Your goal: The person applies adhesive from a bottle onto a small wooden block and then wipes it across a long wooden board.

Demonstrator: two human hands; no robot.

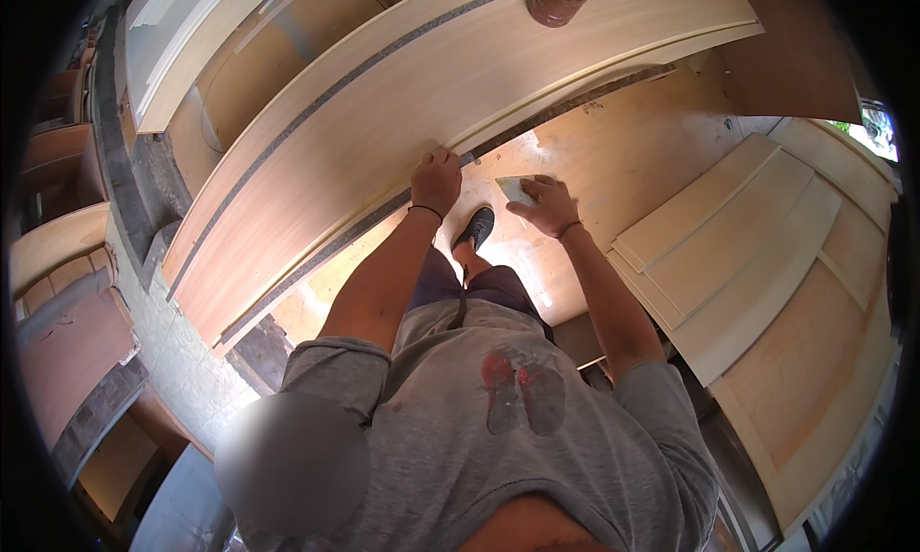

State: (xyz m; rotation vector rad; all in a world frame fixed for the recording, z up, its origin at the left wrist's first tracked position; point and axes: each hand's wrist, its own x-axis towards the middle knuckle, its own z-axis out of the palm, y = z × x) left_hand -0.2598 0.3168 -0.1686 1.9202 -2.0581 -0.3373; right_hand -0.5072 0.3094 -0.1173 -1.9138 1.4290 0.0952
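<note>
A long, pale wood-grain panel [383,121] with a dark stripe lies across in front of me. My left hand [436,180] is at its near edge, closed with the fingers curled over a thin edge strip [594,75]; the fingertips are partly hidden. To its right, my right hand [543,205] is closed on a flat, pale, pointed spreader [513,186], its exact kind unclear. The spreader is held apart from the panel, over the light wooden surface below.
A reddish-brown jar [558,1] with whitish stuff on top stands on the panel's far side. Pale boards [728,236] are stacked to my right. Wooden cabinet parts [72,327] stand at the left. My dark shoe [475,228] is below, between my hands.
</note>
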